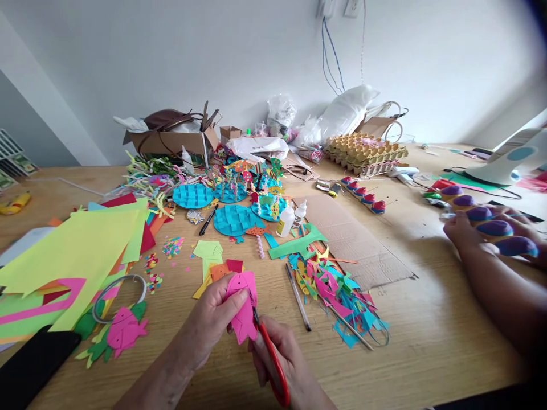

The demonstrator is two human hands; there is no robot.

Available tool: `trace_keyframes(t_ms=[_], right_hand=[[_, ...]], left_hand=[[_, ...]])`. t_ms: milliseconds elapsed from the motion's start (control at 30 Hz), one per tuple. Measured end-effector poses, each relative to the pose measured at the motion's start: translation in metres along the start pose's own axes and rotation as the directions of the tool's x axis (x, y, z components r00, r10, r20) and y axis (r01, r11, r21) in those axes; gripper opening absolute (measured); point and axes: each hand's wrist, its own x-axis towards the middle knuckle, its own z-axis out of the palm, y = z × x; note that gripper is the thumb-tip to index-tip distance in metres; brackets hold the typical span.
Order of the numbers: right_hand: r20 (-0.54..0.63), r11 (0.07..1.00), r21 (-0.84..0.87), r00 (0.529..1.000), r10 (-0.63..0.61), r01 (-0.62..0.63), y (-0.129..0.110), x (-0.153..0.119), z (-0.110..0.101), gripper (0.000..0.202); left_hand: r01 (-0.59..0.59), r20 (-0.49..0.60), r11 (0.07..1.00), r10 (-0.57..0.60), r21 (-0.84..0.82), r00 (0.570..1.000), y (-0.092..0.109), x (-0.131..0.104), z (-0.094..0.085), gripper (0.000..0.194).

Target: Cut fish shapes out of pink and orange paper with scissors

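While our left hand [209, 310] pinches the bright pink, fish-shaped craft sheet [242, 304] above the wooden table [196, 370], its thumb lies across the front and its fingers close in behind, with no open gap between them, probably to keep the thin material from bending; the drawn eye and curved line face us, perhaps so that the outline can be seen. Our right hand [284, 347] is closed around the red-handled scissors [273, 364], its fingers wrapped about the handles; the blades meet the fish's right edge near the tail, though we cannot tell exactly how far apart they stand. The pink fish is between our two hands, held off the table, which seems to leave room for the lower blade; to our right, the heap of multicoloured cut scraps [337, 290] lies beside a clear-barrelled pen [298, 296], both apparently within easy reach. Farther right, another person's hands [464, 230] grip a purple-and-blue egg-carton strip [493, 228], apart from ours.
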Motion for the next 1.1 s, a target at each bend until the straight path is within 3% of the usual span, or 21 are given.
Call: trace_keyframes(t_ms=[867, 1100], right_hand=[[-0.011, 0.995, -0.073, 0.998, -0.069, 0.068, 0.0033, -0.0015, -0.0046, 0.05], [-0.008, 0.996, -0.021, 0.996, -0.086, 0.086, 0.0042, 0.0003, -0.0047, 0.05]], left_hand=[[-0.007, 0.016, 1.0, 0.007, -0.001, 1.0, -0.0025, -0.001, 0.0036, 0.02], [0.006, 0.017, 0.999, -0.005, -0.038, 1.0, -0.0044, -0.0019, 0.0033, 0.02]])
